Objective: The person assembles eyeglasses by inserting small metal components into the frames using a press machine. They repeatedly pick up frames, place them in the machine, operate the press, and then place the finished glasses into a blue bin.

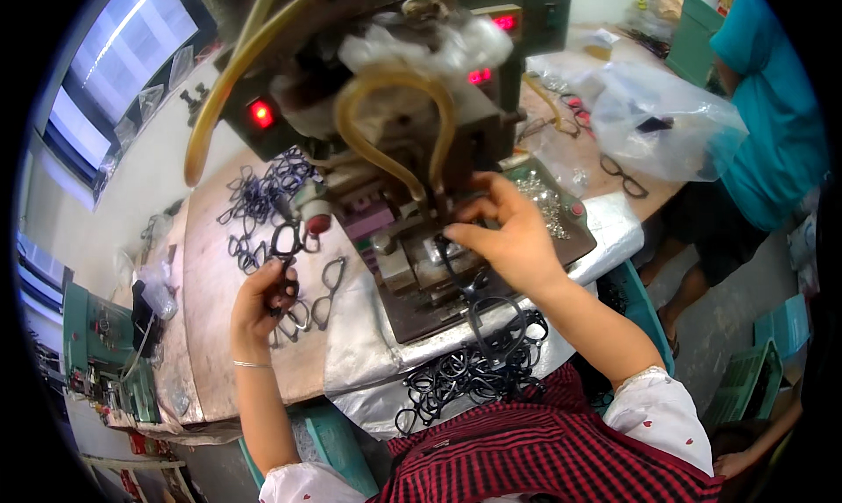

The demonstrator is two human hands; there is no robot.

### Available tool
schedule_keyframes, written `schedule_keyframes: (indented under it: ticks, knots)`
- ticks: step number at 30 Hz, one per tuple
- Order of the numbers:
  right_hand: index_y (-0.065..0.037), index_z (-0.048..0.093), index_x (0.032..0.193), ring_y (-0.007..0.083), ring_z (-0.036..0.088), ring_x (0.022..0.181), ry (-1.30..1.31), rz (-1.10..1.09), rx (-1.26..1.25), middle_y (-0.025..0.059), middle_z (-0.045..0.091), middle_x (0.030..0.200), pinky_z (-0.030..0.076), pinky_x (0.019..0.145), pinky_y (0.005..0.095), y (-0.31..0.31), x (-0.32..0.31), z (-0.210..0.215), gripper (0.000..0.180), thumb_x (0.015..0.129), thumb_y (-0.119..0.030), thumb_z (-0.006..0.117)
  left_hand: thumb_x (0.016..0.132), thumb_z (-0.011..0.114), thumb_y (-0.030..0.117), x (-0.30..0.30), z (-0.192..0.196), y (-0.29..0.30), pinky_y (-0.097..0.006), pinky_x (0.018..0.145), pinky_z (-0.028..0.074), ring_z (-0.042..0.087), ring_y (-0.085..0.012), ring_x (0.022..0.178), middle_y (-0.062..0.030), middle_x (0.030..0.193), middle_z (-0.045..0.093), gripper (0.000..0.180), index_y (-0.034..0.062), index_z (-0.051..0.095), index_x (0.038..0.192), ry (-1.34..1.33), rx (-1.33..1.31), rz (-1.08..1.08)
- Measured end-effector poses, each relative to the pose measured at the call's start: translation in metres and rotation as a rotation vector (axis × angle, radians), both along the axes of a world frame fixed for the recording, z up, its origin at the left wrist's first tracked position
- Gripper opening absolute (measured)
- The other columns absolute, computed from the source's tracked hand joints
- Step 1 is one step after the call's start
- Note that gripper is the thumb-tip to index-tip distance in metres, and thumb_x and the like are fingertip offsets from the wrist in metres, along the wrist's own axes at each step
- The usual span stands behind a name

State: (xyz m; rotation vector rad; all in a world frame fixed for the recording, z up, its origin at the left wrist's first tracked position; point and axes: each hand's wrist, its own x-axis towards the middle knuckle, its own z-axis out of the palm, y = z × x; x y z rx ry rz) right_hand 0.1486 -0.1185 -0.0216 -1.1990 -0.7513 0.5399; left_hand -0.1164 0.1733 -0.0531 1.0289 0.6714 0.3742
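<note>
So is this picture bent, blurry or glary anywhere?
In the head view, the window looks tilted near the rim and corners go black; the yellowish tube loop looks soft; a red light glows brightly; the silvery sheet shows glare.

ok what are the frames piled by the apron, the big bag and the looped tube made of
Frames: probably plastic, dark and glossy, given the glints on their rims.
Bag: likely plastic film, see-through and crumpled.
Tube: perhaps rubber or soft plastic, smooth amber, evenly bent.
</note>
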Motion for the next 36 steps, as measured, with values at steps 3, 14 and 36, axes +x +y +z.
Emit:
schedule_keyframes:
  ticks: [3,14,36]
  knots:
    - [0.003,0.050,0.129,0.0062,0.059,0.084,0.211,0.039,0.072,0.0029,0.068,0.089,0.047,0.078,0.0210,0.008,-0.014,0.006,0.052,0.081,0.001,0.070,0.099,0.053,0.037,0.009,-0.034,-0.020,-0.025,0.058,0.043,0.054,-0.0171,0.077,-0.0085,0.092,0.062,0.044,-0.0030,0.057,0.118,-0.158,-0.300,0.081]
    - [-0.004,0.069,0.102,0.0367,0.054,0.121,-0.990,-0.650,-0.470,0.0151,0.063,0.119,0.043,0.100,0.0468,-0.054,0.053,-0.064,0.028,0.078,-0.018,0.072,0.090,0.058,0.002,0.073,0.030,-0.184,-0.041,0.073,0.057,0.063,-0.0241,0.074,-0.0144,0.092,0.067,0.005,0.0017,0.062,0.087,-0.610,1.349,0.428]
    - [-0.004,0.069,0.080,0.0289,0.063,0.076,-0.874,-0.754,-0.374,0.0130,0.067,0.080,0.049,0.070,0.0412,-0.051,0.076,-0.079,0.007,0.080,-0.007,0.063,0.072,0.067,0.001,0.133,0.000,-0.196,-0.048,0.086,0.055,0.060,-0.0280,0.073,-0.0138,0.112,0.067,0.030,0.0055,0.069,0.101,-0.680,1.727,-0.101]
